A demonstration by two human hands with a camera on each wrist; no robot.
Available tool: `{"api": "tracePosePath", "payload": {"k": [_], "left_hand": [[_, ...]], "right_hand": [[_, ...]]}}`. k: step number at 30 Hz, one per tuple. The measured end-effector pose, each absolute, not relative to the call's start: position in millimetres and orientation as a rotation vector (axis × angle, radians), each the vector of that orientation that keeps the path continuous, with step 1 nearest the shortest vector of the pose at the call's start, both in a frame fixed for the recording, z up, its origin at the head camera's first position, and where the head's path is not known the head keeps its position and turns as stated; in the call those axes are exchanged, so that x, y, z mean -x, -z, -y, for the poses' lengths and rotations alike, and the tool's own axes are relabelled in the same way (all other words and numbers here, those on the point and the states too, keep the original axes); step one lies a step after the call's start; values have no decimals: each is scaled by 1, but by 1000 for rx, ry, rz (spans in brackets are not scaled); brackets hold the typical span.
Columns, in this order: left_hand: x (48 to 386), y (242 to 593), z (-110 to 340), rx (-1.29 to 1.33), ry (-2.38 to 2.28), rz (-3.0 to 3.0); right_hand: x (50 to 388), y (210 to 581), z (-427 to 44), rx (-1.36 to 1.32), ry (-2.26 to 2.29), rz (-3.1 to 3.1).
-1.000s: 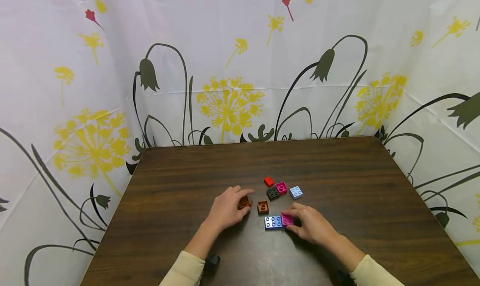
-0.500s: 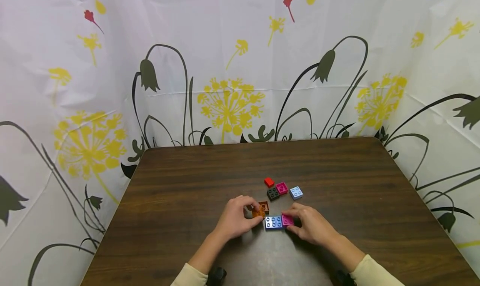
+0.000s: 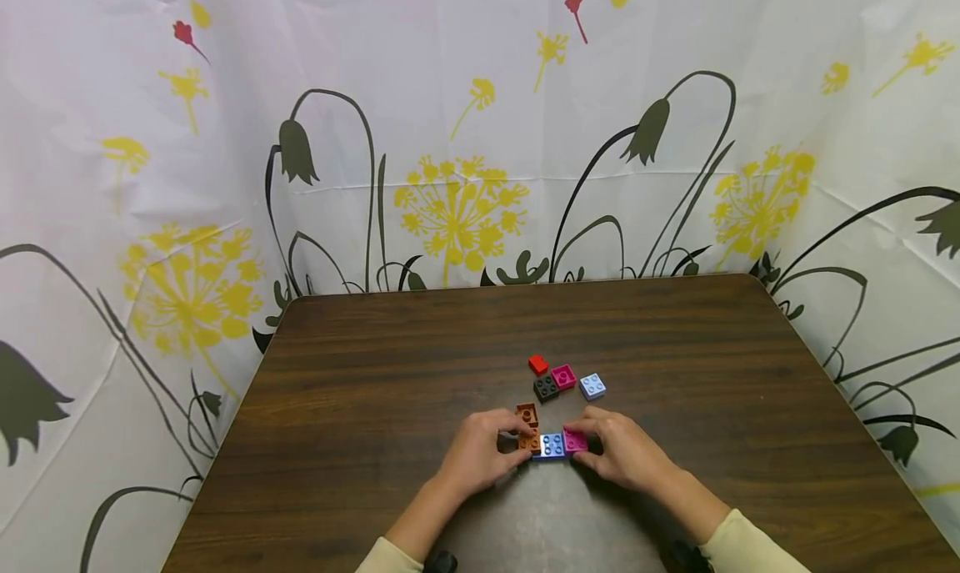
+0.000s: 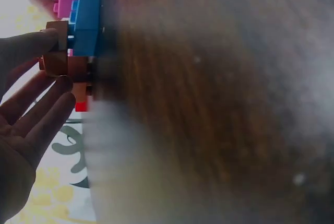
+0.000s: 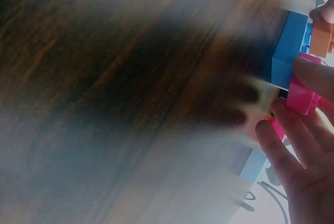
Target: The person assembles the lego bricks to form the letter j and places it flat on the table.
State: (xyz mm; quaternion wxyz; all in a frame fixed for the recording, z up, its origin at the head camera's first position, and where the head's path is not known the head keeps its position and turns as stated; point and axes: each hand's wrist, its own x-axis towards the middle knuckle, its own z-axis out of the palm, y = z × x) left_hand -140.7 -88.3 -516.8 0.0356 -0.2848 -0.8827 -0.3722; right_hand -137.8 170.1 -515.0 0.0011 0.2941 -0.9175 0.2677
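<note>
A blue toy building brick (image 3: 552, 446) lies on the table, studs up, between the two hands. My left hand (image 3: 480, 449) pinches a brown brick (image 3: 530, 444) between thumb and fingers, over the blue brick's left end. In the left wrist view this brown brick (image 4: 56, 63) meets the blue studs; whether it is pressed fully down I cannot tell. On the right end sits a magenta brick (image 3: 575, 441), overhanging the blue one. My right hand (image 3: 622, 452) pinches it. The right wrist view shows thumb and fingers on the magenta brick (image 5: 301, 98).
Just behind the left fingertips lies another brown brick (image 3: 527, 414). Farther back are a black brick (image 3: 546, 388), a second magenta brick (image 3: 563, 377), a small red brick (image 3: 537, 364) and a light blue brick (image 3: 592, 386). A flowered curtain (image 3: 465, 123) hangs behind the dark wooden table (image 3: 360, 348).
My left hand has carried the brown brick rightward and slightly nearer, from the bare table onto the blue brick's left end. The right hand keeps its hold on the magenta brick, almost still.
</note>
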Motion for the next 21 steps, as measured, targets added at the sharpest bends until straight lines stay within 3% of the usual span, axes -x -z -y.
{"api": "tracePosePath", "payload": {"k": [21], "left_hand": [[135, 513, 85, 995, 867, 2706]], "right_hand": [[138, 512, -169, -955, -799, 2860]]}}
